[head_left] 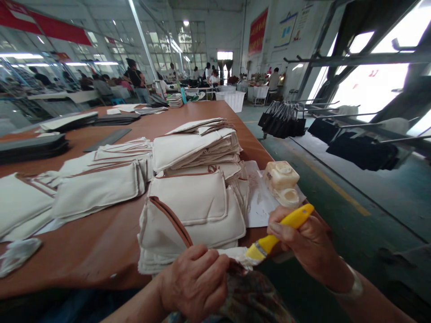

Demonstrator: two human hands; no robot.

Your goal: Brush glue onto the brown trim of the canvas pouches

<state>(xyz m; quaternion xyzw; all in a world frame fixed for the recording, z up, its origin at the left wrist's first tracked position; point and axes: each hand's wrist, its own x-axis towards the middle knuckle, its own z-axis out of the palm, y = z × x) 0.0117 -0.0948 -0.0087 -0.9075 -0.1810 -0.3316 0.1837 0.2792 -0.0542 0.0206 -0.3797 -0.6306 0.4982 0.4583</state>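
Closest to you, your left hand is curled shut, seemingly pinching the white-coated strip; its fingertips are hidden. Well left of those fingers lie crumpled plastic and stacked cream padded pieces on the brown tabletop. Just beyond your left fingers, the taller cream pile shows a brown trim band slanting towards your knuckles. Right of them, the bristles touch the strip; your right hand is closed around the yellow-handled brush. Beyond your right fingers sits a cream plastic container, beside smeared white paper. For an even coat, pinch the strip firmly, stroke lightly along it with the bristles low, and avoid smearing the cream pile.
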